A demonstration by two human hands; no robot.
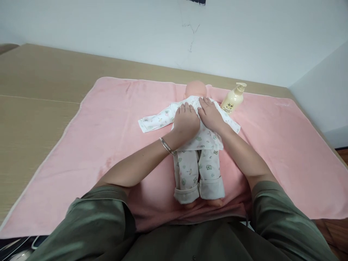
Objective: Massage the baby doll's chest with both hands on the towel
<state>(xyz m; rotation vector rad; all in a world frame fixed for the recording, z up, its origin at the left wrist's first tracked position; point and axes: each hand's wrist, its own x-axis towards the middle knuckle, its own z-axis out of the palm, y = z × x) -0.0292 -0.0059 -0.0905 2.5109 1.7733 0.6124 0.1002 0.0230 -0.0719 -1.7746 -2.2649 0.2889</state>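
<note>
A baby doll (pixel 196 88) lies on its back or front, I cannot tell which, with its head away from me. It wears a white printed shirt (pixel 202 139) and matching trousers (pixel 209 166) with rolled cuffs. My left hand (pixel 187 121), below a silver bracelet (pixel 166 145), rests on the shirt's upper part with fingers slightly bent and apart. Beside it, my right hand (pixel 210 114) lies flat on the shirt, fingers stretched toward the doll's neck. The two hands almost touch at the middle. Both shirt sleeves are spread out sideways, and the doll's feet show below the cuffs.
A pink blanket (pixel 116 119) with a pale edge covers much of the wooden table (pixel 40 79). Just right of the doll's shoulder stands a cream pump bottle (pixel 232 99). A white wall (pixel 136 32) runs behind the table. Dark items and a cable lie at the lower left.
</note>
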